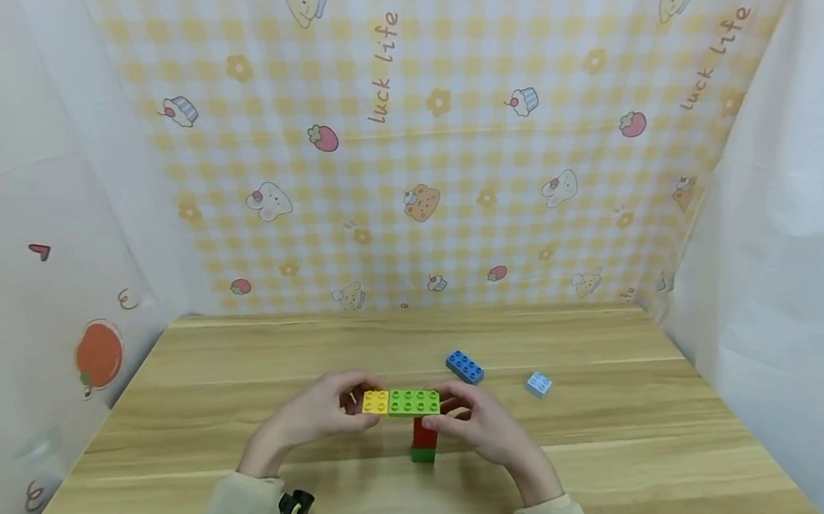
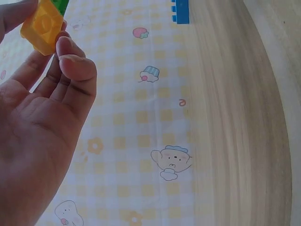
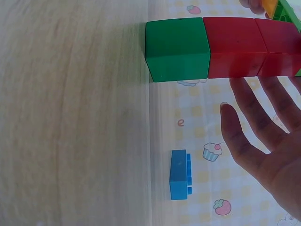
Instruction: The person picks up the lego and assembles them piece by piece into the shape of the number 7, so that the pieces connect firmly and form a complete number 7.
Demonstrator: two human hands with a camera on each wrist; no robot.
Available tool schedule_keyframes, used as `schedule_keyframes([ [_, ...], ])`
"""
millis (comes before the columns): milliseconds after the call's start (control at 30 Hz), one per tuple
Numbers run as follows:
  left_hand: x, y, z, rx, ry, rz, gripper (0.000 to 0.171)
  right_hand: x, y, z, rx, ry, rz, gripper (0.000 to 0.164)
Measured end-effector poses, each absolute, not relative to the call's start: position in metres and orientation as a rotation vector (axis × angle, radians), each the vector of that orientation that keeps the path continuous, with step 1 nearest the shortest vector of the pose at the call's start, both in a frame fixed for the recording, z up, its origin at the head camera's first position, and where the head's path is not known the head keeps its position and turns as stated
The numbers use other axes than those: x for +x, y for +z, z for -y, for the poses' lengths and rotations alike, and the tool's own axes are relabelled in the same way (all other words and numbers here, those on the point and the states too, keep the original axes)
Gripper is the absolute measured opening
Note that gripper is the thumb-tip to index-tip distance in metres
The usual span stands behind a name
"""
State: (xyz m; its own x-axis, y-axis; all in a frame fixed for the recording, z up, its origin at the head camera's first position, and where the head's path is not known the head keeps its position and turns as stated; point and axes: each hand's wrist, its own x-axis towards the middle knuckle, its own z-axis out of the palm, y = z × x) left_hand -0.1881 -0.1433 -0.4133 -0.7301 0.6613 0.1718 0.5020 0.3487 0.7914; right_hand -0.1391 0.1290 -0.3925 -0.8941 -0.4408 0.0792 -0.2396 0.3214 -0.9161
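Note:
A small yellow brick (image 1: pixel 374 402) sits at the left end of a longer light green brick (image 1: pixel 414 402), edge to edge in the head view. My left hand (image 1: pixel 322 409) pinches the yellow brick between thumb and fingers. Below the light green brick's right part stand two red bricks (image 3: pixel 235 47) on a dark green brick (image 3: pixel 178 49), a narrow upright column. My right hand (image 1: pixel 478 422) grips the light green brick's right end, thumb in front at the top of the red. In the right wrist view its other fingers (image 3: pixel 256 113) lie beside the red bricks.
A blue brick (image 1: pixel 464 366) with several studs lies on the wooden table (image 1: pixel 593 472) behind the right hand. Farther right is a small light blue brick (image 1: pixel 538 384). A checked cloth (image 1: pixel 445 144) hangs at the table's back, with white cloth on both sides.

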Motion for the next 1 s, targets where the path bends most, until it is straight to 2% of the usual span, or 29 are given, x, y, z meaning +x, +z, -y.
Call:
schedule_keyframes([
  [167, -0.189, -0.414, 0.14, 1.052, 1.342, -2.434, 0.031, -0.142, -0.394, -0.131, -0.639, -1.61, -2.398, 0.033],
  [500, -0.191, -0.417, 0.131, 0.966, 1.414, -2.417, 0.033, -0.159, -0.423, -0.14, -0.64, -1.598, -2.416, 0.036],
  [933, -0.185, -0.421, 0.128, 0.911, 1.509, -2.38, 0.036, -0.158, -0.429, -0.138, -0.675, -1.621, -2.412, 0.035],
  [1000, -0.185, -0.421, 0.127, 0.901, 1.522, -2.377, 0.037, -0.154, -0.42, -0.136, -0.665, -1.624, -2.41, 0.034],
])
